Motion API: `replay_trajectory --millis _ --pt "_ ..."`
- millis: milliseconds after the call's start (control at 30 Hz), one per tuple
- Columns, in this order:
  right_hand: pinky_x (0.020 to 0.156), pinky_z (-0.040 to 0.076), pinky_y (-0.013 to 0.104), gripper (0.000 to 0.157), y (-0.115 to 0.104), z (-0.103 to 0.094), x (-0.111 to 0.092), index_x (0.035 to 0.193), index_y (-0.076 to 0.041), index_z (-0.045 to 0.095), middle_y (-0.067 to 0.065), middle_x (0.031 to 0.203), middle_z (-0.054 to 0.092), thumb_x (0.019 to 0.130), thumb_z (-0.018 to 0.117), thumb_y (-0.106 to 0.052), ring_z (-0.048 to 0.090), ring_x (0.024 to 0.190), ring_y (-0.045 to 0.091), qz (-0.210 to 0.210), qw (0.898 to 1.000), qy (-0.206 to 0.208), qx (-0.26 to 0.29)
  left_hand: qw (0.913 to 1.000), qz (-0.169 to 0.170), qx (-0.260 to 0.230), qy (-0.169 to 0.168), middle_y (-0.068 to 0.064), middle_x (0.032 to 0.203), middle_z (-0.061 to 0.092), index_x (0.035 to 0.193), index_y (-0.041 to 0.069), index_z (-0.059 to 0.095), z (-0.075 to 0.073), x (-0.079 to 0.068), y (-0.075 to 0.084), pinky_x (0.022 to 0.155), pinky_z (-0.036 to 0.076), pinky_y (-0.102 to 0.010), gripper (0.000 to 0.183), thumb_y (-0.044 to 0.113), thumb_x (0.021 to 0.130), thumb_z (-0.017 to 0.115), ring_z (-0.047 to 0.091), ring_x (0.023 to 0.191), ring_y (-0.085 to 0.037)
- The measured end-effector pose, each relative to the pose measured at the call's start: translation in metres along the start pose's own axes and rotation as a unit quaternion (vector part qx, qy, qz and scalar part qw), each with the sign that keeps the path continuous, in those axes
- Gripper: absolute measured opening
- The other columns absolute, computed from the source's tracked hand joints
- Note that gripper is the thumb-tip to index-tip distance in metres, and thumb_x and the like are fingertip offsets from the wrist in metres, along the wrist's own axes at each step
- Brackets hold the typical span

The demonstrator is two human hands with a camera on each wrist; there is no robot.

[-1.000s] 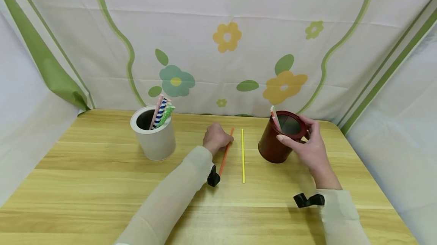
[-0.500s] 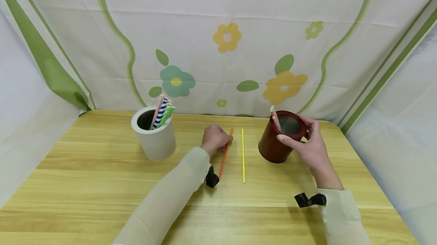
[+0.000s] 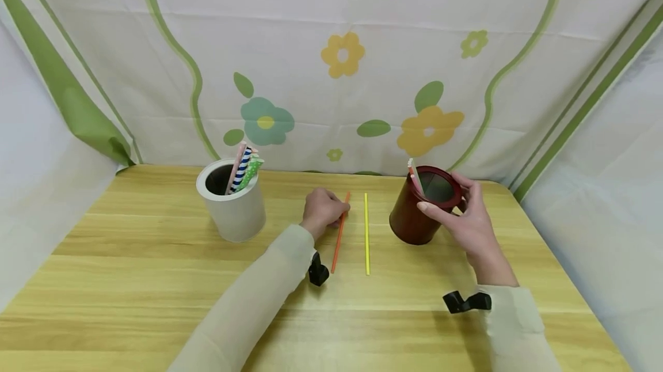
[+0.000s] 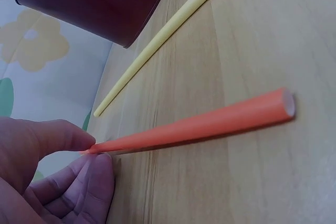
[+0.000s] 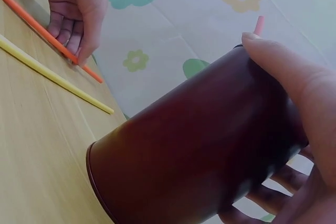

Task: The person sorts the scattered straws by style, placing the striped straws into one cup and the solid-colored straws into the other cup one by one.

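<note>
An orange drinking straw (image 3: 338,245) lies slanted on the wooden table, pinched near its far end between thumb and forefinger of my left hand (image 3: 322,209). Its open near end faces the left wrist view, where the straw (image 4: 210,124) touches or nearly touches the wood. Just to the right lies a yellow straw (image 3: 367,234), untouched. My right hand (image 3: 468,219) grips a dark red cylindrical canister (image 3: 413,219) near the rim, thumb at the front and fingers behind. The canister stands on the table in a slight tilt, with several straws (image 3: 416,181) leaning inside.
A white cylindrical canister (image 3: 235,219) stands at the left, holding several patterned straws (image 3: 242,170) in pink, blue stripes and green dots. Behind the wooden table (image 3: 129,280) hangs a flowered cloth (image 3: 300,61). Black camera mounts sit on both wrists.
My left forearm has drawn slightly left, uncovering the orange straw's near end; the straw has shifted a little left with the hand. My right hand keeps its grip on the red canister.
</note>
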State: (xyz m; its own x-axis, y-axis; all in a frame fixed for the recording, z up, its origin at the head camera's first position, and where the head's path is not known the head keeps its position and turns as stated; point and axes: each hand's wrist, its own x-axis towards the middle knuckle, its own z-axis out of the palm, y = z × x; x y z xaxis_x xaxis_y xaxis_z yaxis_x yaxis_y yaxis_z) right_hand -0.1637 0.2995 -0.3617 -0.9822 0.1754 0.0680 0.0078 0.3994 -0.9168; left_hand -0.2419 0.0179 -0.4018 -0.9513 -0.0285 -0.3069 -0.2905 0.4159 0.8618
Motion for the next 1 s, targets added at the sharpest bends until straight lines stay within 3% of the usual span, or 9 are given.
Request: replay_trajectory --millis 233,500,667,833,1000 --pt "0.099 0.042 0.019 0.099 0.0 0.003 0.0 0.168 -0.031 0.022 0.006 0.172 0.035 0.093 0.087 -0.031 0.041 0.153 0.033 0.0 1.0 0.006 0.007 0.9996 -0.009 -0.026 -0.002 -0.012 0.079 0.077 0.089 0.003 0.08 -0.005 -0.002 0.002 0.053 0.058 -0.024 0.011 0.012 0.095 0.08 0.063 0.052 -0.014" --pt "0.098 0.042 0.017 0.1 0.002 -0.001 -0.002 0.169 -0.031 0.021 0.005 0.171 0.036 0.093 0.087 -0.033 0.041 0.153 0.031 0.002 1.0 0.009 0.001 0.9946 -0.028 -0.098 -0.021 -0.009 0.079 0.076 0.094 0.002 0.08 -0.007 -0.001 0.003 0.053 0.058 -0.023 0.01 0.012 0.095 0.08 0.063 0.056 -0.011" --pt "0.094 0.043 0.013 0.099 0.004 -0.001 -0.003 0.168 -0.029 0.022 0.006 0.171 0.037 0.093 0.087 -0.033 0.042 0.151 0.031 0.001 1.0 0.007 -0.004 0.9881 -0.036 -0.144 -0.04 -0.007 0.084 0.075 0.102 0.001 0.08 -0.016 0.0 -0.004 0.057 0.057 -0.02 0.011 0.011 0.097 0.079 0.066 0.065 -0.011" --pt "0.095 0.044 0.016 0.097 0.003 -0.001 -0.003 0.167 -0.03 0.025 0.005 0.168 0.039 0.093 0.087 -0.036 0.044 0.149 0.03 -0.006 1.0 0.01 -0.014 0.9778 -0.039 -0.201 -0.044 -0.008 0.091 0.078 0.113 0.0 0.079 -0.029 -0.001 -0.009 0.069 0.063 -0.023 0.016 0.006 0.098 0.077 0.069 0.069 -0.01" --pt "0.094 0.043 0.016 0.097 0.001 0.0 -0.001 0.168 -0.029 0.024 0.006 0.169 0.038 0.093 0.087 -0.035 0.043 0.15 0.031 -0.013 1.0 0.007 -0.02 0.9672 -0.039 -0.245 -0.056 -0.021 0.116 0.079 0.127 -0.002 0.075 -0.04 -0.002 -0.006 0.076 0.064 -0.024 0.027 0.005 0.101 0.074 0.073 0.075 -0.011"
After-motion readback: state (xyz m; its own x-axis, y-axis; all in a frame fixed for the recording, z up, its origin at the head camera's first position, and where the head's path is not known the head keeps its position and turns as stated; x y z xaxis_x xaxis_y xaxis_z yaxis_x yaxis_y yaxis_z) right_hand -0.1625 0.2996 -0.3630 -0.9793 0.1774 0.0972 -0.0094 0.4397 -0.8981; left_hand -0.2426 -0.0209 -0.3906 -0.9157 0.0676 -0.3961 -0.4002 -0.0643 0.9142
